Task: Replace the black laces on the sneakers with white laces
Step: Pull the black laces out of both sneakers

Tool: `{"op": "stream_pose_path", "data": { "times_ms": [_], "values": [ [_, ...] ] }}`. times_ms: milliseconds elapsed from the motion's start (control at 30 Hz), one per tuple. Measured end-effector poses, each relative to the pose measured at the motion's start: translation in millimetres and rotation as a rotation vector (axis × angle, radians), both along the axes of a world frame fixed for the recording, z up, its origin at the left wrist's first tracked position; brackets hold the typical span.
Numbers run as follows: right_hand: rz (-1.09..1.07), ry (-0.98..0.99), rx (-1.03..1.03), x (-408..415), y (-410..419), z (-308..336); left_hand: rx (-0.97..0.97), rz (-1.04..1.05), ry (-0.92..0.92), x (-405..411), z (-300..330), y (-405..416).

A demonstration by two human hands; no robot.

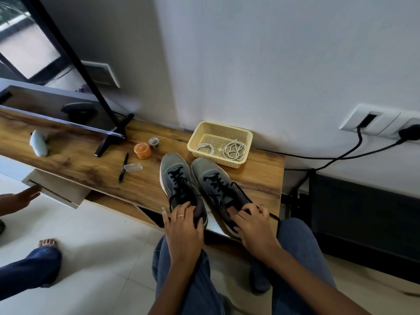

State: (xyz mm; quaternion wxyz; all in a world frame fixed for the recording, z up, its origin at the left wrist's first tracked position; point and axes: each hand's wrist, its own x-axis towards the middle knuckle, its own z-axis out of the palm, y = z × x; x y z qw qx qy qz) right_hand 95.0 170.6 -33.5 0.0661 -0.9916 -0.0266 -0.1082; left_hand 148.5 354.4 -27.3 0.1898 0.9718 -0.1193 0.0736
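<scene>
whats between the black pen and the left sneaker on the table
Only a small clear plastic case beside the pen; the wood up to the left sneaker is otherwise bare, per the head view.

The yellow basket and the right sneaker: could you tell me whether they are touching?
Cannot tell. In the head view the right sneaker's toe overlaps the near rim of the yellow basket, so no gap shows between them, but the contact itself is not plainly visible either.

On my wooden table (68, 155), an orange jar (142, 150) anchors the clutter: a black pen (123, 167) and clear plastic box (134, 167) just before it, a monitor stand (111, 137) left.
</scene>
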Motion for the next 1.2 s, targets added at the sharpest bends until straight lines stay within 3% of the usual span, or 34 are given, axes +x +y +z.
{"op": "stream_pose_path", "data": {
  "times_ms": [167, 467, 600, 800, 1200],
  "values": [
    [-0.049, 0.033, 0.024, -9, 2, 14, -0.050, 0.060, -0.012, -22, 9, -10],
    [-0.185, 0.082, 0.324, -16, -14, 35, -0.262, -0.079, -0.014, -61, 23, -59],
    [-0.211, 0.094, 0.458, 4, -12, 39, -0.525, 0.135, 0.293, -51, 32, -75],
    [-0.246, 0.189, 0.465, 34, -12, 35, -0.673, 0.286, 0.578, -19, 17, -81],
    [-0.362, 0.162, 0.562, 15, -35, 18, -0.547, 0.088, 0.575, -15, 0, -89]
  ]
}}
